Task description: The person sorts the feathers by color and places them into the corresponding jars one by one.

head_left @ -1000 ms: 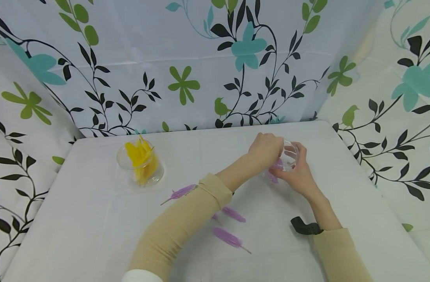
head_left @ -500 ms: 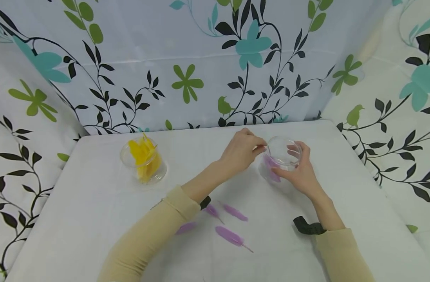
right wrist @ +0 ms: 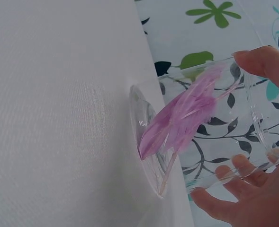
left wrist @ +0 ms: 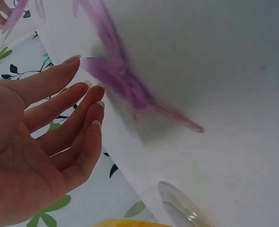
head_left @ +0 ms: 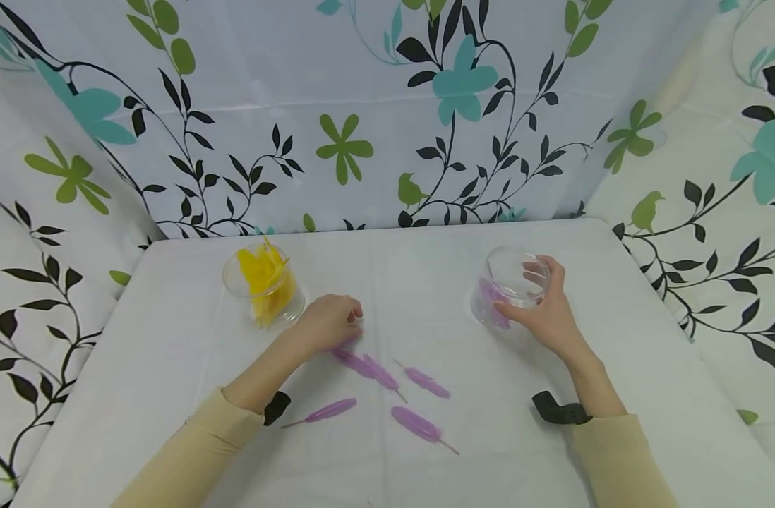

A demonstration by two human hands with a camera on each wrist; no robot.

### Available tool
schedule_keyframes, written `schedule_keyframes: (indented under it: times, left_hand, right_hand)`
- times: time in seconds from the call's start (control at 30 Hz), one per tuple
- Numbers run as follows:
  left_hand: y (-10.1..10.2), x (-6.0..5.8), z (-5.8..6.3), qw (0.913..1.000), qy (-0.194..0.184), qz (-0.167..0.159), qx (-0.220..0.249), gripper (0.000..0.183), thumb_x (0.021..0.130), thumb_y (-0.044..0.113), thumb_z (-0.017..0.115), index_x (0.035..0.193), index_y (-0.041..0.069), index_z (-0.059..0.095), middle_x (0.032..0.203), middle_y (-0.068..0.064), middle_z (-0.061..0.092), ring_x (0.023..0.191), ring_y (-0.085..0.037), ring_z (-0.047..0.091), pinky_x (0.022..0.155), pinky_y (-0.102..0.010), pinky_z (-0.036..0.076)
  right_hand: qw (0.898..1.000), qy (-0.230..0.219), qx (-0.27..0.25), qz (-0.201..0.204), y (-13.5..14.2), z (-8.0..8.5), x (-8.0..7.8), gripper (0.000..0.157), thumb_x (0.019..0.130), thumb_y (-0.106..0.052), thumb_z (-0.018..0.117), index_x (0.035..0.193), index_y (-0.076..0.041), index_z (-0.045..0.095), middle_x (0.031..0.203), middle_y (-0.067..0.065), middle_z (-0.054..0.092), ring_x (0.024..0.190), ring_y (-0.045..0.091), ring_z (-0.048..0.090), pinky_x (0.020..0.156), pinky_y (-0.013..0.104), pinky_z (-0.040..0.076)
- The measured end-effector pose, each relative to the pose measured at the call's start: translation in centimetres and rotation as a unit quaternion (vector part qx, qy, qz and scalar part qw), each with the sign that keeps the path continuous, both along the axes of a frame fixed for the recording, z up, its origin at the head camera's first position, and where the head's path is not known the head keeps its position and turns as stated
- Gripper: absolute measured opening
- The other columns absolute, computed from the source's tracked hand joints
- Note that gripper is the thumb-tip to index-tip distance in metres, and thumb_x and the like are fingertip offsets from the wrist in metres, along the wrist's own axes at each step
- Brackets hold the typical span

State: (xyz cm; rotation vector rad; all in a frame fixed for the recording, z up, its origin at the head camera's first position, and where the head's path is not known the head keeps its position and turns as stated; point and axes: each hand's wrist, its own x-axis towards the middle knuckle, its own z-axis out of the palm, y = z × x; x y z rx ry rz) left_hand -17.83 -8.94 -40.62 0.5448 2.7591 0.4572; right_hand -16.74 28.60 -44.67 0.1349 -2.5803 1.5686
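Observation:
My right hand (head_left: 549, 314) grips a clear glass jar (head_left: 511, 271) by its upper side, thumb in front and fingers behind. A few purple feathers (right wrist: 184, 113) lean inside this jar, as the right wrist view shows. Over the left-middle of the table hangs my left hand (head_left: 329, 324), fingers loosely bent and holding nothing. In the left wrist view its fingertips (left wrist: 100, 104) are right beside crossed purple feathers (left wrist: 115, 75). More loose purple feathers lie nearby, one lower left (head_left: 330, 410) and another lower right (head_left: 416, 425).
A second glass jar (head_left: 233, 282) filled with yellow feathers (head_left: 268, 286) stands at the back left, just beyond the left hand. The white-covered table (head_left: 419, 303) ends at a patterned curtain (head_left: 248, 120) behind. Each wrist wears a black strap device (head_left: 555, 409).
My left hand has withdrawn from the glass jar's mouth and moved left and nearer, down to the loose feathers. The right hand keeps its grip on the jar.

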Motion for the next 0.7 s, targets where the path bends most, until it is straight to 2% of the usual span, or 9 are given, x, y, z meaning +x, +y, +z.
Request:
schedule_keyframes:
  times: [0.13,0.3,0.43,0.57,0.7]
  left_hand:
    - [-1.3,0.6,-1.5,0.9997,0.0,0.019,0.014,0.02,0.089,0.017,0.075,0.104,0.006,0.07,0.097,-0.007,0.068,0.089,-0.024,0.061,0.086,-0.04,0.054]
    - [-1.6,1.0,-2.5,0.9977,-0.014,0.036,0.055,0.01,0.091,0.014,0.074,0.097,0.007,0.068,0.084,-0.002,0.062,0.079,-0.019,0.054,0.078,-0.033,0.053]
    - [-1.5,0.9,-3.0,0.9974,-0.008,0.024,0.067,0.005,0.093,0.013,0.071,0.094,0.008,0.069,0.082,-0.001,0.063,0.079,-0.019,0.053,0.079,-0.033,0.052]
    - [-1.4,0.6,-3.0,0.9955,0.065,-0.028,0.063,0.005,0.093,0.008,0.069,0.097,0.006,0.072,0.088,-0.005,0.064,0.085,-0.022,0.053,0.083,-0.036,0.051]
    - [-0.8,0.2,-2.3,0.9844,0.143,-0.071,0.074,0.007,0.093,0.005,0.068,0.1,0.006,0.071,0.093,-0.007,0.063,0.089,-0.024,0.054,0.086,-0.037,0.052]
  right_hand:
    - [1.0,0.002,-0.001,-0.001,0.1,0.0,0.0,0.106,0.079,-0.013,0.085,0.151,-0.013,0.008,0.154,0.018,0.033,0.145,0.039,0.03,0.108,0.074,0.024]
    - [1.0,-0.001,-0.004,0.0,0.0,0.1,0.2,0.107,0.079,-0.014,0.085,0.151,-0.014,0.007,0.155,0.017,0.032,0.145,0.039,0.029,0.108,0.075,0.024]
    - [1.0,-0.001,-0.001,0.0,0.0,0.1,0.2,0.107,0.079,-0.014,0.085,0.152,-0.015,0.006,0.155,0.017,0.032,0.145,0.039,0.029,0.108,0.075,0.024]
    - [1.0,0.001,-0.002,-0.001,0.1,0.2,0.1,0.107,0.078,-0.013,0.085,0.151,-0.014,0.007,0.154,0.017,0.032,0.145,0.039,0.03,0.108,0.074,0.025]
    - [1.0,0.002,-0.002,0.001,0.0,0.3,0.2,0.106,0.079,-0.014,0.085,0.151,-0.014,0.008,0.154,0.017,0.033,0.144,0.039,0.03,0.108,0.074,0.026]
